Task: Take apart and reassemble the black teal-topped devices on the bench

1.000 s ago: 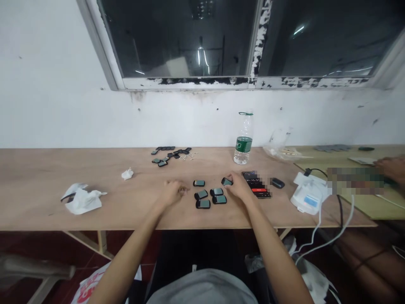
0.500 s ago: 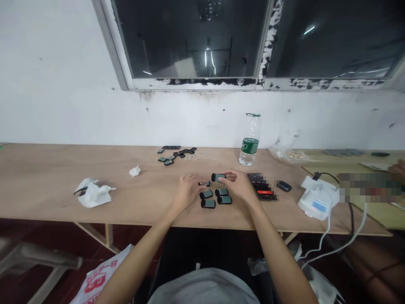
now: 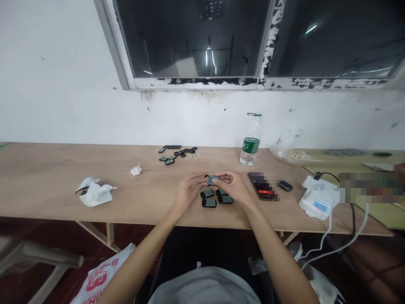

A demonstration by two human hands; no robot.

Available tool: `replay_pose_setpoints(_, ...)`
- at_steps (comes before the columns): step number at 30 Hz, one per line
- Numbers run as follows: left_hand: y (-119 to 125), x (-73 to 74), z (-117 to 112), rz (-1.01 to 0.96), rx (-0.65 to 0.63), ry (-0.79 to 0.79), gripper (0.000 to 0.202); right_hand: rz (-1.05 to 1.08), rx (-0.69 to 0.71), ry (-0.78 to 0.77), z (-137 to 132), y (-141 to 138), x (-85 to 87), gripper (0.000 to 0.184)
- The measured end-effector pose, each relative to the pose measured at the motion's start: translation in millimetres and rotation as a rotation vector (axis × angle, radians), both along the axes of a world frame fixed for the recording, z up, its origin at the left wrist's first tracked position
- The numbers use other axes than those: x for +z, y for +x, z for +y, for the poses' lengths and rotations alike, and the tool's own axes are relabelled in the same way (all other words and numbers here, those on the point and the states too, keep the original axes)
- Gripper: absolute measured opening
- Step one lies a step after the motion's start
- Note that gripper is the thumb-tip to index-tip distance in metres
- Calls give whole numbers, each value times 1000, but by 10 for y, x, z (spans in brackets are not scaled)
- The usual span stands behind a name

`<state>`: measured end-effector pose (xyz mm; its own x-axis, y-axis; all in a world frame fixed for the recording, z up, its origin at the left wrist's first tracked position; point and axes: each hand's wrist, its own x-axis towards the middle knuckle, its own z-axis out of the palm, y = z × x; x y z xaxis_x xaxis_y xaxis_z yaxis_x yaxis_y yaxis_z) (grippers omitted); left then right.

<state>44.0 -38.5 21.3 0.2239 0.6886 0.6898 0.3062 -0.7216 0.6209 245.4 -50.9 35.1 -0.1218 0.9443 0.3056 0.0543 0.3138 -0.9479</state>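
Observation:
Between my two hands is a small black piece with a flat grey-green face (image 3: pixel 213 181), its kind not clear, held just above the table. My right hand (image 3: pixel 234 188) pinches it from the right, with the thumb on the grey face. From the other side, my left hand (image 3: pixel 187 193) closes its fingers on its left end; the fingertips are partly hidden. Several like pieces lie flat below the hands, among them a lower left one (image 3: pixel 209 203) and a lower right one (image 3: pixel 225 199). One at the upper right is partly covered by my right hand.
More black pieces (image 3: pixel 169 161) and small white bits (image 3: pixel 193 156) lie at the back. A water bottle (image 3: pixel 249 145), phone (image 3: pixel 262 185), black oval object (image 3: pixel 285 185) and white corded device (image 3: pixel 319 198) stand to the right. Crumpled tissues (image 3: pixel 98 194) lie left. Another person's hand shows at far right.
My right hand has moved left with its piece, and the hands have come together around it. The piece formerly at my left fingertips no longer shows separately.

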Motion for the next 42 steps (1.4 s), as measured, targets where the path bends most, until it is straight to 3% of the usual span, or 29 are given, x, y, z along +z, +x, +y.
replay_pose_setpoints(7, -9, -21, 58, -264, -185, -437, 23, -63, 70, -46, -49, 9, 49, 42)
replay_pose_setpoints(11, -12, -51, 81, -262, -174, -556, 32, -108, 109, -75, -43, -3, 23, 39)
replay_pose_setpoints(15, -3, -45, 70, -137, -143, -455, 30, -122, 43, -22, 50, 17, -62, 35)
replay_pose_setpoints(18, -13, -8, 49, -24, -103, -313, 27, -151, -197, 113, 196, 142, -182, 33)
replay_pose_setpoints(21, -42, 23, 35, 101, -66, -280, 22, -358, -396, 193, 365, 362, -342, 18)
replay_pose_setpoints(24, -80, 14, 63, 184, -58, -284, 20, -522, -424, 178, 498, 562, -501, 9)
replay_pose_setpoints(29, -182, -50, 217, 223, 64, -239, 19, -624, -406, 77, 559, 625, -632, 18)
replay_pose_setpoints(36, -444, -67, 390, 281, 114, -235, 23, -692, -298, 59, 427, 531, -477, 32)
replay_pose_setpoints(42, -643, -103, 484, 631, 96, -261, 29, -809, -180, -14, 280, 482, -318, 20)
